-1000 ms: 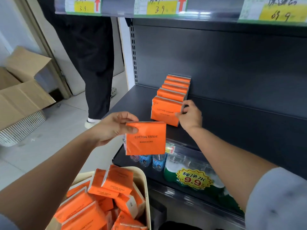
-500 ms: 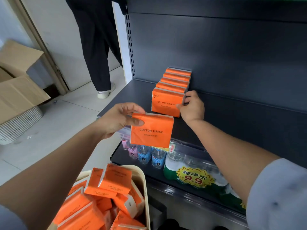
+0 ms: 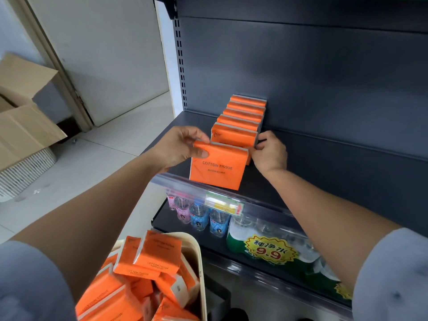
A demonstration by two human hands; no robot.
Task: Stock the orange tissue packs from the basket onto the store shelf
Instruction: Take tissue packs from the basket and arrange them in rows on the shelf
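Pack (image 3: pixel 217 167): upright on shelf (image 3: pixel 324 172), fronting row (image 3: pixel 243 117); left hand (image 3: pixel 178 147) pinches its top corner. Right hand (image 3: pixel 269 151): fingers curled against row's right side, grip unclear. Basket (image 3: pixel 196 246): below shelf.

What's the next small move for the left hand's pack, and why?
Probably push the pack back flush against the row, then let go. The left hand pinches its top corner; it stands upright just ahead of the row, which the right hand holds at the side.
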